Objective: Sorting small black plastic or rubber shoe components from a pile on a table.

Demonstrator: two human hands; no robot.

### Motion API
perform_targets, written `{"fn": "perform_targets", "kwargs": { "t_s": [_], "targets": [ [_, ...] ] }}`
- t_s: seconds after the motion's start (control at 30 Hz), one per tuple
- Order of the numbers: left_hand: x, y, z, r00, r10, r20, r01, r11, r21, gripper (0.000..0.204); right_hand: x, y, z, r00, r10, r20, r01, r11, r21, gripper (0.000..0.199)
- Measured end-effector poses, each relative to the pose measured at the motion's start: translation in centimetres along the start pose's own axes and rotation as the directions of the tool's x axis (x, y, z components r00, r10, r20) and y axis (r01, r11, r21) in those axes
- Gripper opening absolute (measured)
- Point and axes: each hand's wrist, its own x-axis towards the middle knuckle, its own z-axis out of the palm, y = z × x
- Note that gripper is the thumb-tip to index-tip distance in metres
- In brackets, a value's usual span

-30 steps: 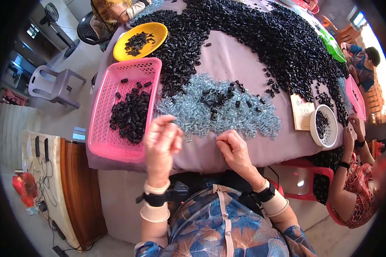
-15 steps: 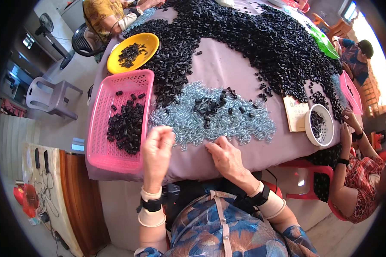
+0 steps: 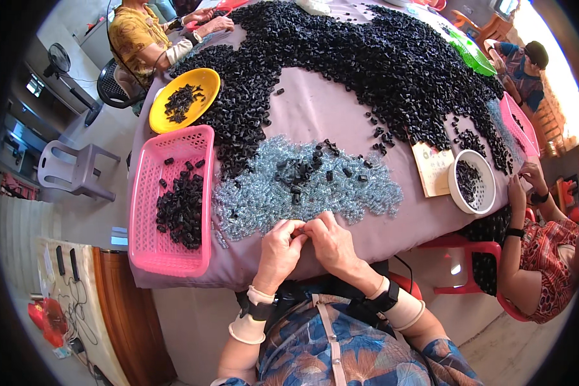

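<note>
My left hand and my right hand meet at the table's near edge, fingertips pinched together. A dark bit shows between them, but the fingers cover most of what they hold. Just beyond lies a heap of small, pale blue-grey spring-like coils, with short black tubular pieces scattered on top. To the left of my hands, a pink plastic basket holds more black pieces.
A huge pile of black pieces covers the far table. Around it stand a yellow bowl, white strainer bowl, booklet and green basket. Co-workers sit at left, right and far right.
My left hand has moved right and nearer, from beside the pink basket to meet my right hand. My right hand has drawn slightly nearer. The view has shifted a little.
</note>
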Motion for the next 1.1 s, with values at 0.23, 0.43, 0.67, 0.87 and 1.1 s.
{"fn": "perform_targets", "kwargs": {
  "t_s": [0.23, 0.43, 0.67, 0.87, 1.1],
  "targets": [
    [0.2, 0.1, 1.0, 0.991, 0.104, -0.082, -0.077, 0.957, 0.279, 0.01, 0.4, 0.6, -0.4, 0.991, -0.015, -0.132, 0.039, 0.983, 0.181, 0.014],
    [0.1, -0.2, 0.7, 0.991, 0.097, -0.097, -0.077, 0.978, 0.194, 0.01, 0.9, 0.6, -0.8, 0.989, 0.08, -0.128, -0.029, 0.932, 0.362, 0.018],
    [0.6, 0.9, 0.5, 0.997, 0.062, -0.038, -0.062, 0.998, 0.016, 0.005, 0.7, 0.9, -1.2, 0.995, 0.065, -0.071, -0.035, 0.929, 0.368, 0.01],
    [0.6, 0.4, 1.4, 1.0, -0.021, -0.009, 0.02, 0.995, -0.101, 0.008, 1.0, 0.7, -2.3, 0.955, 0.261, 0.138, -0.294, 0.792, 0.535, 0.013],
    [0.6, 0.8, 1.6, 0.999, -0.031, 0.015, 0.032, 0.997, -0.074, 0.012, 0.6, 1.2, -2.2, 0.941, 0.281, 0.19, -0.338, 0.75, 0.568, 0.016]
  ]
}}
